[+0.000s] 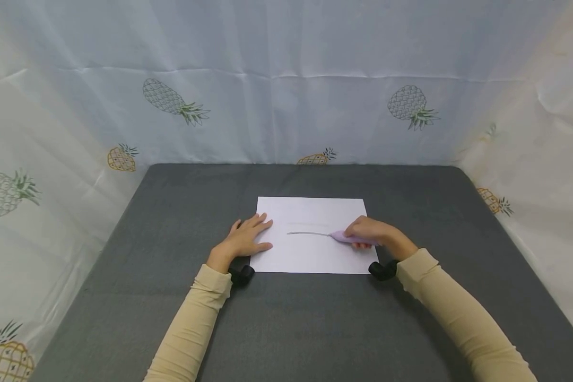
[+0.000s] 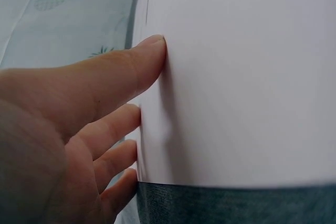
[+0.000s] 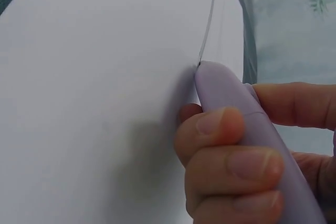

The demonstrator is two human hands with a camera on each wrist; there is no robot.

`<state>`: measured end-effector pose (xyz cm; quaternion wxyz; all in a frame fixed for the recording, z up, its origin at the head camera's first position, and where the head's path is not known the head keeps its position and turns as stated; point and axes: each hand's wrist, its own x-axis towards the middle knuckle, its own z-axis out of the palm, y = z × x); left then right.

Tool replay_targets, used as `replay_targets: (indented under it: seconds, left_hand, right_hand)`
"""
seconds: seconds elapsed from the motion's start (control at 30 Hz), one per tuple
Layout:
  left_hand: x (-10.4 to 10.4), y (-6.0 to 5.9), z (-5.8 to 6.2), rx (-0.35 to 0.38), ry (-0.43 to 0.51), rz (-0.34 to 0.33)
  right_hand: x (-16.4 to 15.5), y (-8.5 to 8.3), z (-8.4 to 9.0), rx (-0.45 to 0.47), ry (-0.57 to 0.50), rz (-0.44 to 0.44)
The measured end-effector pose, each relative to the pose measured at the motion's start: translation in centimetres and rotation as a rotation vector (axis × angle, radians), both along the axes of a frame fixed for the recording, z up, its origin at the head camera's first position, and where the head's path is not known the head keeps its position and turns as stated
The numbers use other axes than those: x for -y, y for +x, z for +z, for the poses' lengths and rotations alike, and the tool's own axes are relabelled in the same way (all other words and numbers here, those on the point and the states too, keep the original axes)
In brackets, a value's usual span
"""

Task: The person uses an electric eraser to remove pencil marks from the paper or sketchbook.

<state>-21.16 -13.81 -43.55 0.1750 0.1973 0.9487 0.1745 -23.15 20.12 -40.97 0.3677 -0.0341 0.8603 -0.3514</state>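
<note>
A white sheet of paper (image 1: 310,233) lies on the grey table (image 1: 172,223). My left hand (image 1: 245,240) rests flat at the sheet's left edge, its straight fingers (image 2: 113,77) pressing the paper (image 2: 247,77) down. My right hand (image 1: 370,233) grips a lilac pen (image 1: 350,239), its tip touching the sheet at the right end of a thin grey line (image 1: 307,233). In the right wrist view the curled fingers (image 3: 226,166) wrap the pen (image 3: 247,119) and the drawn line (image 3: 209,19) runs away from its tip.
Pineapple-print cloth (image 1: 286,85) walls off the table at the back and both sides. Black wrist mounts (image 1: 241,275) sit close to the paper's near corners. Bare grey surface surrounds the sheet on all sides.
</note>
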Motion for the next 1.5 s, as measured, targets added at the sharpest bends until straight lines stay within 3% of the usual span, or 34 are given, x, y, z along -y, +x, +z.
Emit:
replay_targets:
  seconds: [1.0,1.13,1.33,1.5]
  left_hand:
    - [0.1,0.0,0.1,0.003,-0.007,-0.006]
    - [0.1,0.0,0.1,-0.004,-0.011,-0.008]
    - [0.0,0.0,0.1,-0.007,-0.005,-0.011]
    - [0.1,0.0,0.1,-0.005,-0.007,-0.006]
  right_hand:
    - [-0.3,0.1,1.0,-0.011,-0.004,0.002]
    - [-0.5,0.3,1.0,-0.032,-0.01,0.036]
    - [-0.8,0.7,0.9,-0.085,-0.076,0.165]
    - [-1.1,0.8,1.2,-0.06,-0.107,0.203]
